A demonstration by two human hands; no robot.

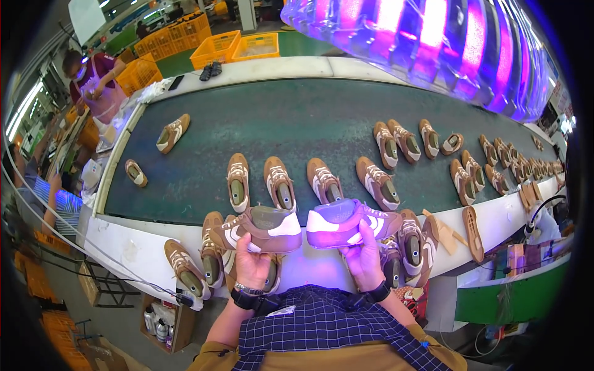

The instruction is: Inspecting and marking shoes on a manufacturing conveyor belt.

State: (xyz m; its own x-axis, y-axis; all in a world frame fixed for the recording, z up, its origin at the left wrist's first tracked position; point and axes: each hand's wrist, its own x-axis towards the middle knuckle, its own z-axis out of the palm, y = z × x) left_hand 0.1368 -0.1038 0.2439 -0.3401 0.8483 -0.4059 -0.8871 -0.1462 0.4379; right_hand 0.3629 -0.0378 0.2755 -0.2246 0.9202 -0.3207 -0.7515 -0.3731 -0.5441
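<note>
My left hand (252, 263) grips a brown and white sneaker (257, 227) from below, its white heel turned toward the middle. In my right hand (364, 258) is a matching sneaker (351, 224), tinted purple by the light, its heel facing the first one. The two shoes are held level, a small gap between the heels. Dark green shoe lasts fill both. More brown sneakers stand on the white ledge around my hands, among them one at the left (185, 267) and one at the right (411, 241). The held shoes partly hide those behind.
A dark green conveyor belt (297, 114) carries several sneakers, crowded toward the far right. A bright purple lamp (421, 37) hangs at the upper right. A loose shoe sole (473, 234) lies on the right ledge. Another person (96, 83) stands at the far left, near orange crates (215, 49).
</note>
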